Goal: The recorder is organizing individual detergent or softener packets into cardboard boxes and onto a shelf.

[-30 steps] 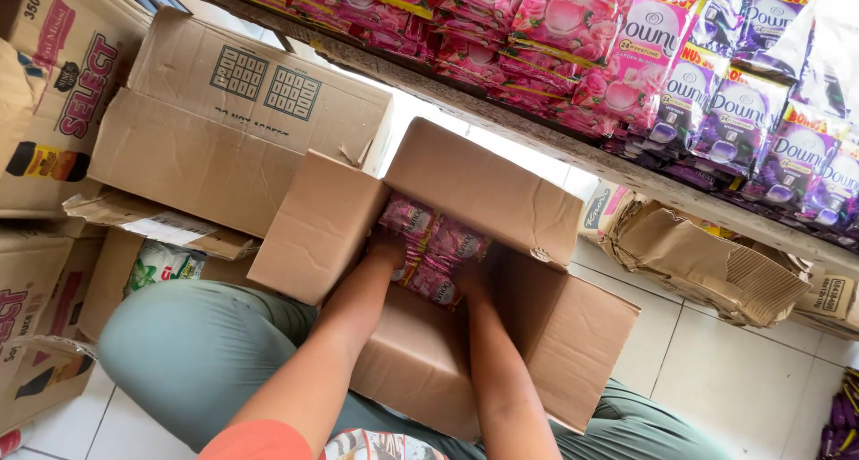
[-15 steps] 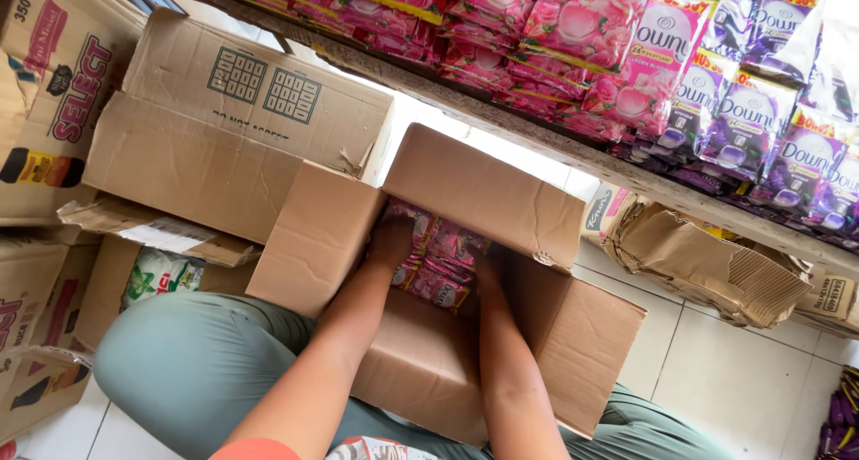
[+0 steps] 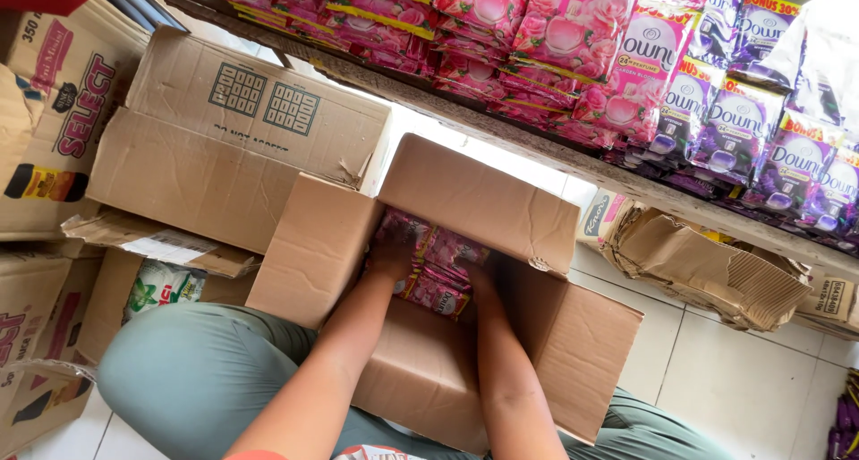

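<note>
Landmark: open cardboard box (image 3: 537, 353), flaps spread, resting on the person's lap; all places below are given from it.
Shelf: wooden shelf (image 3: 537, 142) runs above and behind the box, edge slanting across the view.
Shelf stock: pink refill pouches (image 3: 546, 30) packed above the box; purple refill pouches (image 3: 761, 129) further along, up and to the right of it.
Closed carton: large brown carton (image 3: 224, 138) up and to the left of the box, its corner just beside the box's left flap.
Crushed cardboard: flattened, torn carton (image 3: 707, 268) to the right of the box, on the white tiled floor (image 3: 761, 379) under the shelf.
Side cartons: printed carton (image 3: 54, 111) far left of the box, more stacked beneath it.
Green-and-white pack: green-and-white pack (image 3: 165, 285) left of the box, showing in a low carton.
Legs: grey-green trousers (image 3: 197, 379), knee left of and below the box.
Box contents: pink sachet packs (image 3: 438, 268) inside the box, at its upper end, under the far flap.
Left hand: left hand (image 3: 394, 250) inside the box, fingers curled onto the left side of the sachet packs; closure partly hidden.
Right hand: right hand (image 3: 479, 285) inside the box, pressed against the right side of the same packs; fingers hidden, so cannot tell how far it is closed.
</note>
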